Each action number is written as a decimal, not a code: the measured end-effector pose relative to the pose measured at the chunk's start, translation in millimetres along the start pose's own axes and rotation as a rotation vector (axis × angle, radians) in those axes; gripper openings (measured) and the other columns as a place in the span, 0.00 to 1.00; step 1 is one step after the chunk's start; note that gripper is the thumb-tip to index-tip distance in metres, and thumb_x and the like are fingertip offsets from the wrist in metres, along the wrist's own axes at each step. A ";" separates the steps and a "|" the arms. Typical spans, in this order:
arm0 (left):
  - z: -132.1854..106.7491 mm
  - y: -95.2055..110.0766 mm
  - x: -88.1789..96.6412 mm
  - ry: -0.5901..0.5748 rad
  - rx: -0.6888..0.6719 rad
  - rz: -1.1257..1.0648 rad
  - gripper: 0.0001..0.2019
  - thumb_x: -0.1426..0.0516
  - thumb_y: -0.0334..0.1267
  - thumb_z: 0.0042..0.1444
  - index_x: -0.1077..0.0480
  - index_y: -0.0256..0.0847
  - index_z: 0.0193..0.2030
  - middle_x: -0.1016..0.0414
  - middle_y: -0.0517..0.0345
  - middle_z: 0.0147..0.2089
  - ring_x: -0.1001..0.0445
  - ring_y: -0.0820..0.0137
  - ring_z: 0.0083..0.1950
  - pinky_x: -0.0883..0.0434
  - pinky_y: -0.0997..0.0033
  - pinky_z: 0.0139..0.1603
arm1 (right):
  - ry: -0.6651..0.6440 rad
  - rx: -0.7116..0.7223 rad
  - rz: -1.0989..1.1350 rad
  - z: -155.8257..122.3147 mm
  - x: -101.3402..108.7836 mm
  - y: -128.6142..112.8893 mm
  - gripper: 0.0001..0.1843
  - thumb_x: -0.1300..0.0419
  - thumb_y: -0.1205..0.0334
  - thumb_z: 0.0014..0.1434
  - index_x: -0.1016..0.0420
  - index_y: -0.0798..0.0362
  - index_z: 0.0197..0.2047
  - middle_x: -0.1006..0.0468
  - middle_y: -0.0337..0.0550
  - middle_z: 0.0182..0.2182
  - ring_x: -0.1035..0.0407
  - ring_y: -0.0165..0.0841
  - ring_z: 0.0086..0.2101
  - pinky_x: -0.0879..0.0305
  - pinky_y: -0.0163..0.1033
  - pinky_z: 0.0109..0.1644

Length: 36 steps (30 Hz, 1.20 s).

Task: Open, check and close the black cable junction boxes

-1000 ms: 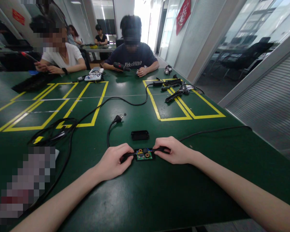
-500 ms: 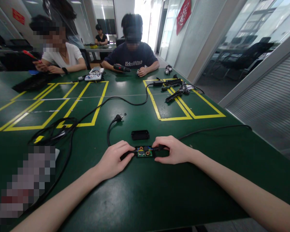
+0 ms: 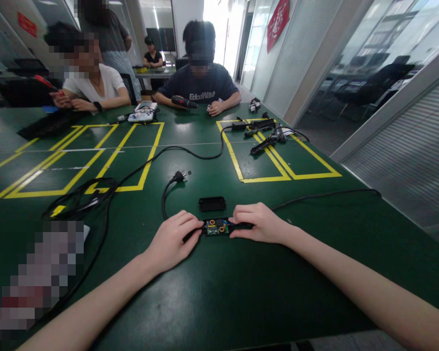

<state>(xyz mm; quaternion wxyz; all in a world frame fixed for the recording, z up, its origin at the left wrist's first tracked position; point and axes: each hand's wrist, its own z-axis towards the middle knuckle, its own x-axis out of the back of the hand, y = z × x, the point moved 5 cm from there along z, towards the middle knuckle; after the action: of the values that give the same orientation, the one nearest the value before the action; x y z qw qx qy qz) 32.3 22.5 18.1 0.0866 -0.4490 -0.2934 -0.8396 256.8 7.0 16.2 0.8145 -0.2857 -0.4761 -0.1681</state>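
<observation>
A small circuit board [image 3: 217,227] with two copper-wound coils sits in a shallow black plastic case on the green table. My left hand [image 3: 175,234] pinches the case's left end, where the cord with a black plug [image 3: 179,177] comes in. At the right end, my right hand [image 3: 258,223] has its thumb and fingers closed on the case's edge near the other cable [image 3: 314,197]. Just beyond the board lies a separate black case cover [image 3: 212,204], its hollow side up. My fingers hide both ends of the case.
A coiled black cable [image 3: 84,200] lies on the left, near a blurred-out flat object [image 3: 40,278]. Farther off, black parts [image 3: 265,139] rest within yellow tape. Across the table, a person holds a power drill [image 3: 184,102]; another person sits at the left.
My right hand has shifted slightly left and away from me, its fingers closing in on the case's right end. The board has moved a little with it. My left hand has barely moved.
</observation>
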 end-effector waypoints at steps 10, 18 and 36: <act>-0.2 -1.7 -1.3 -0.011 -0.048 0.318 0.13 0.49 0.34 0.73 0.23 0.38 0.48 0.21 0.50 0.41 0.26 0.64 0.40 0.25 0.65 0.40 | 0.044 0.022 -0.135 5.7 -1.3 1.2 0.16 0.43 0.51 0.73 0.21 0.54 0.42 0.20 0.48 0.35 0.27 0.36 0.35 0.34 0.39 0.37; 0.1 -4.8 -2.8 -0.016 -0.046 0.363 0.13 0.49 0.31 0.72 0.24 0.38 0.53 0.20 0.49 0.42 0.25 0.63 0.41 0.25 0.64 0.42 | 0.013 0.090 -0.200 11.8 -2.6 -4.8 0.15 0.44 0.55 0.73 0.22 0.54 0.40 0.22 0.49 0.33 0.30 0.39 0.37 0.34 0.43 0.41; 4.8 -12.6 -6.7 -0.031 0.078 0.190 0.25 0.37 0.45 0.62 0.29 0.45 0.65 0.25 0.44 0.61 0.28 0.52 0.61 0.29 0.45 0.61 | 0.072 -0.286 -0.048 12.9 -15.5 14.1 0.15 0.42 0.57 0.71 0.18 0.49 0.55 0.24 0.56 0.56 0.31 0.47 0.54 0.32 0.59 0.57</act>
<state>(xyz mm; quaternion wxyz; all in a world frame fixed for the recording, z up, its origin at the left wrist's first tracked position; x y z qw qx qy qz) 34.4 34.7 9.5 0.1784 -0.4841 -0.2833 -0.8084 248.1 26.1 3.4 0.7778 -0.3811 -0.4244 -0.2639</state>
